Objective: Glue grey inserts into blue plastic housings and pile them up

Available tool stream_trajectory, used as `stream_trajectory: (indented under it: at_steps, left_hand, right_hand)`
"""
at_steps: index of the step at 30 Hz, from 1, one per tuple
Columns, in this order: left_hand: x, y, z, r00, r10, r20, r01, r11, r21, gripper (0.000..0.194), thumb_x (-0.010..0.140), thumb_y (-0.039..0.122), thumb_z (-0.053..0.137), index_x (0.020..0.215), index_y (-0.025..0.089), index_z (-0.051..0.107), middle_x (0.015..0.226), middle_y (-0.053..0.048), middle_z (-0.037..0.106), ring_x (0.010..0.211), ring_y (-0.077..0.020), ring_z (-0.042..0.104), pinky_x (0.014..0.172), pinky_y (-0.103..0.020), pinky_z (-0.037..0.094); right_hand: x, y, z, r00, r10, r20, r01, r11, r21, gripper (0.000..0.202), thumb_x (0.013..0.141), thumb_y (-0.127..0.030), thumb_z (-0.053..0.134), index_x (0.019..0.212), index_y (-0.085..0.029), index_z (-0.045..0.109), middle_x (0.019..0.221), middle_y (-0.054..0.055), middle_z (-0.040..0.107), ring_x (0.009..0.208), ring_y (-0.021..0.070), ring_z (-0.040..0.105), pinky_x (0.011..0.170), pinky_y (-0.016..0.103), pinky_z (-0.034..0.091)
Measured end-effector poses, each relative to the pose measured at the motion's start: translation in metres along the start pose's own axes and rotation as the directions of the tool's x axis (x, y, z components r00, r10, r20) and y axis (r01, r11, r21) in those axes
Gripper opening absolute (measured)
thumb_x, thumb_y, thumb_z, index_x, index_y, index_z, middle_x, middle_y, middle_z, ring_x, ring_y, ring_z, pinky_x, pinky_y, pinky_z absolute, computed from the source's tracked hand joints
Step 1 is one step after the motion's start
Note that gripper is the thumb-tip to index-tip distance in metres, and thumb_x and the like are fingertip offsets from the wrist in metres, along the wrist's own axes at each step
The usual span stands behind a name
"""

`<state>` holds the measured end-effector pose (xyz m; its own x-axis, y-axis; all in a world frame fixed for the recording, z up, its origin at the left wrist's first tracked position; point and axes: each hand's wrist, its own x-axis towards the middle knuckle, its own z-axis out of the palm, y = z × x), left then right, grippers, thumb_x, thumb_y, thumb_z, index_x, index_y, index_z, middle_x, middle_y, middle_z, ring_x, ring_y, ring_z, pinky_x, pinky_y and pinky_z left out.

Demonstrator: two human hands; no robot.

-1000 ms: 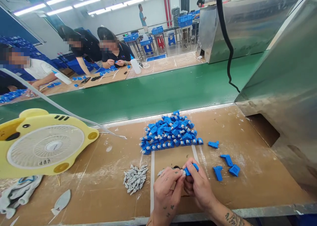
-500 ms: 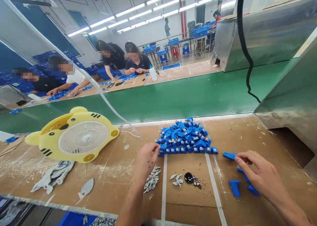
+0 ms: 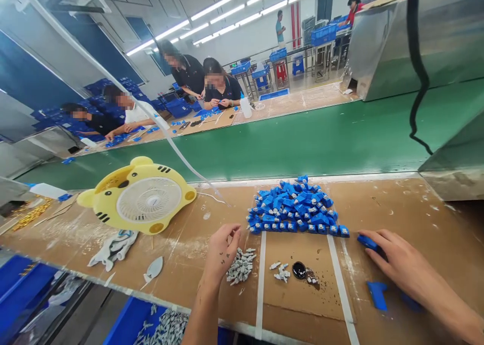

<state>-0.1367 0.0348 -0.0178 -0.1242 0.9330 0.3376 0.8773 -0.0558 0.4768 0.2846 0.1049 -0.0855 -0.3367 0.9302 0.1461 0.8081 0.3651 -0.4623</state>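
My left hand [image 3: 224, 249] hovers by the left edge of a pile of blue plastic parts [image 3: 291, 204], its fingers curled in and nothing visible between them. Below it lies a heap of small grey parts [image 3: 241, 267]. My right hand [image 3: 395, 254] has its thumb and fingers around a blue plastic part [image 3: 367, 242] on the cardboard, right of the pile's front row. Nearer me lies another blue part [image 3: 377, 294], and a further one is partly hidden under my right forearm. Between two white tape strips sit a few grey pieces [image 3: 280, 272] and a small black round dish [image 3: 299, 270] of dark liquid.
A yellow animal-faced fan [image 3: 143, 198] stands at left, with a glove [image 3: 113, 249] before it. Beyond the bench runs a green conveyor belt [image 3: 272, 148], with co-workers on its far side. A metal housing [image 3: 457, 158] bounds the right. A blue bin [image 3: 123, 325] of grey parts sits below.
The view has swung left. My left hand has drawn away from the blue part at the pile's left end. My right hand has closed more fully over its blue part.
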Motion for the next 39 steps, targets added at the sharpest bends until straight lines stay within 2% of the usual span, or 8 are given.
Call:
stream_trajectory:
  at_steps: [8, 13, 19, 22, 26, 30, 35, 39]
  left_hand:
    - [-0.028, 0.007, 0.008, 0.916, -0.003, 0.4, -0.067, 0.985, 0.16, 0.023, 0.087, 0.009, 0.056, 0.093, 0.023, 0.073, 0.092, -0.007, 0.073, 0.089, -0.0245, 0.065, 0.08, -0.034, 0.051]
    - [-0.019, 0.01, 0.019, 0.893, -0.067, 0.444, -0.038, 0.974, 0.224, 0.025, 0.091, 0.006, 0.051, 0.079, 0.02, 0.068, 0.087, -0.008, 0.07, 0.087, -0.0255, 0.064, 0.078, -0.035, 0.048]
    - [-0.017, 0.011, 0.005, 0.867, -0.112, 0.486, -0.018, 0.967, 0.254, 0.027, 0.087, 0.003, 0.051, 0.097, 0.021, 0.069, 0.096, -0.007, 0.07, 0.095, -0.0258, 0.064, 0.082, -0.034, 0.047]
    - [-0.015, 0.016, 0.001, 0.831, -0.175, 0.529, 0.024, 0.96, 0.28, 0.027, 0.084, 0.003, 0.053, 0.095, 0.021, 0.069, 0.095, -0.007, 0.071, 0.096, -0.0258, 0.064, 0.084, -0.034, 0.046]
    - [-0.012, 0.018, 0.006, 0.842, -0.196, 0.503, 0.059, 0.96, 0.274, 0.017, 0.087, 0.009, 0.055, 0.086, 0.021, 0.067, 0.088, -0.007, 0.07, 0.092, -0.026, 0.065, 0.081, -0.034, 0.047]
    - [-0.015, 0.012, 0.011, 0.881, -0.161, 0.445, 0.059, 0.971, 0.233, 0.017, 0.091, 0.014, 0.053, 0.085, 0.021, 0.067, 0.087, -0.008, 0.072, 0.087, -0.026, 0.068, 0.077, -0.034, 0.051]
    - [-0.028, 0.022, 0.009, 0.963, 0.066, 0.261, -0.057, 0.997, -0.044, 0.02, 0.095, 0.022, 0.053, 0.092, 0.023, 0.073, 0.085, -0.005, 0.077, 0.079, -0.0221, 0.072, 0.071, -0.031, 0.056]
    - [-0.037, 0.056, 0.018, 0.92, 0.325, 0.22, -0.276, 0.934, -0.227, 0.022, 0.099, 0.018, 0.052, 0.098, 0.024, 0.074, 0.083, -0.003, 0.077, 0.074, -0.0181, 0.071, 0.069, -0.027, 0.057]
  right_hand:
    - [0.013, 0.006, -0.003, 0.998, 0.048, -0.031, -0.046, 0.997, 0.06, 0.041, 0.088, -0.051, 0.045, 0.086, -0.023, 0.075, 0.089, 0.014, 0.073, 0.074, 0.0295, 0.07, 0.067, 0.041, 0.057]
    - [0.003, -0.007, -0.021, 0.977, 0.202, -0.066, -0.165, 0.917, 0.363, 0.048, 0.083, -0.067, 0.053, 0.093, -0.025, 0.075, 0.094, 0.011, 0.078, 0.065, 0.0249, 0.068, 0.058, 0.036, 0.056]
    - [-0.012, -0.04, -0.046, 0.946, 0.325, -0.01, -0.264, 0.785, 0.561, 0.043, 0.071, -0.067, 0.071, 0.084, -0.026, 0.077, 0.088, 0.009, 0.078, 0.073, 0.0262, 0.07, 0.054, 0.03, 0.056]
    - [-0.015, -0.055, -0.045, 0.913, 0.406, 0.041, -0.313, 0.632, 0.709, 0.049, 0.064, -0.072, 0.077, 0.083, -0.026, 0.078, 0.084, 0.009, 0.075, 0.074, 0.0252, 0.069, 0.061, 0.03, 0.058]
    - [-0.019, -0.071, -0.026, 0.883, 0.421, 0.208, -0.349, 0.291, 0.891, 0.054, 0.071, -0.075, 0.074, 0.081, -0.022, 0.077, 0.061, 0.003, 0.06, 0.051, 0.016, 0.053, 0.043, 0.025, 0.047]
    - [-0.024, -0.088, -0.011, 0.868, 0.401, 0.294, -0.339, 0.045, 0.94, 0.05, 0.066, -0.055, 0.089, 0.104, -0.025, 0.077, 0.081, 0.004, 0.066, 0.053, 0.0122, 0.048, 0.041, 0.021, 0.036]
    - [-0.025, -0.108, -0.007, 0.845, 0.327, 0.422, -0.383, -0.18, 0.906, 0.039, 0.057, -0.047, 0.094, 0.072, -0.016, 0.074, 0.075, 0.002, 0.058, 0.052, 0.0079, 0.036, 0.044, 0.022, 0.031]
    - [-0.021, -0.126, 0.001, 0.783, 0.347, 0.516, -0.41, -0.336, 0.848, 0.044, 0.052, -0.047, 0.098, 0.069, -0.015, 0.073, 0.065, -0.002, 0.05, 0.051, 0.0061, 0.028, 0.043, 0.021, 0.021]
